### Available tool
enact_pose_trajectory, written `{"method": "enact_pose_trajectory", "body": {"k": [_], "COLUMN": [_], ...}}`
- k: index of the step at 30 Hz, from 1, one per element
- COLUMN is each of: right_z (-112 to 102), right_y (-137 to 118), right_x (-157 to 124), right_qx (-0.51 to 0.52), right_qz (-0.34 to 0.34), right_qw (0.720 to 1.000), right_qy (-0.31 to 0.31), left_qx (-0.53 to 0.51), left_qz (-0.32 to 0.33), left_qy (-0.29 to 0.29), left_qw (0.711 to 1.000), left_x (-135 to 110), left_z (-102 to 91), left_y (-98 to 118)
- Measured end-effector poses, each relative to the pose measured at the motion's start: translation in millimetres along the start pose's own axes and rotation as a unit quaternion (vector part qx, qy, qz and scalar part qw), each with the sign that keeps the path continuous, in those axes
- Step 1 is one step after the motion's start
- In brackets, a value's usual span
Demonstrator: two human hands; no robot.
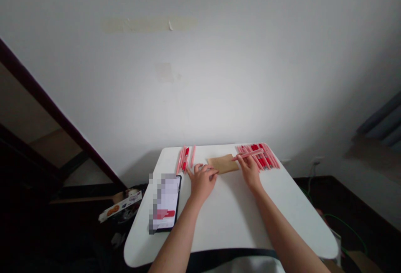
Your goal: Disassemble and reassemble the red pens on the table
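Note:
A small brown kraft paper piece [226, 163], perhaps a bag or envelope, lies near the far edge of the white table [232, 210]. At its left edge, my left hand [202, 179] grips it between thumb and forefinger, the other fingers resting toward the left pens. My right hand [249, 172] is closed on a pink pen [253, 153], tilted with one end over the paper's right side. Behind that hand lies a row of several pink and red pens [271, 156]. To the left are a few more pink pens [180, 160] and a red pen [186, 160].
A phone [166, 204] with a lit, partly blurred screen lies at the table's left side. The pale wall [219, 76] rises behind the table. On the dark floor are a printed box [120, 207] at left and a green cable [347, 227] at right.

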State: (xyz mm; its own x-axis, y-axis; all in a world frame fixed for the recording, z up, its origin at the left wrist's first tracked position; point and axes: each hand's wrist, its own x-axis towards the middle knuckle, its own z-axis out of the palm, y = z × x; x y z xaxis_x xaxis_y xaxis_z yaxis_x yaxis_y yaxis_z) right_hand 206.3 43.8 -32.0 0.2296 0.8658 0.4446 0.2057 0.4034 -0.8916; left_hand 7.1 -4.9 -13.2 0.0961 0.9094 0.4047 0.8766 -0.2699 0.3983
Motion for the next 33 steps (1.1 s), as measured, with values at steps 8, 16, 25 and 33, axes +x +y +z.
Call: {"method": "enact_pose_trajectory", "body": {"k": [8, 16, 25, 33], "right_z": [-2.8, -5.5, -9.6, -24.0], "right_y": [5.7, 0.6, -7.4, -22.9], "right_x": [2.6, 2.4, 5.8, 18.3], "right_qx": [-0.031, -0.118, -0.329, -0.464], "right_qz": [0.015, -0.035, -0.039, 0.033], "right_qw": [0.999, 0.992, 0.943, 0.884], "right_qy": [-0.008, -0.015, -0.012, -0.037], "left_qx": [0.010, -0.001, -0.007, -0.001], "left_qz": [-0.011, -0.012, -0.013, -0.015], "left_qy": [-0.010, -0.013, -0.013, -0.016], "left_qw": [1.000, 1.000, 1.000, 1.000], "left_x": [-0.2, -0.7, -0.4, -1.2], "left_z": [-1.4, -1.0, -1.7, -2.8], "left_y": [2.3, 2.4, 2.9, 3.4]}}
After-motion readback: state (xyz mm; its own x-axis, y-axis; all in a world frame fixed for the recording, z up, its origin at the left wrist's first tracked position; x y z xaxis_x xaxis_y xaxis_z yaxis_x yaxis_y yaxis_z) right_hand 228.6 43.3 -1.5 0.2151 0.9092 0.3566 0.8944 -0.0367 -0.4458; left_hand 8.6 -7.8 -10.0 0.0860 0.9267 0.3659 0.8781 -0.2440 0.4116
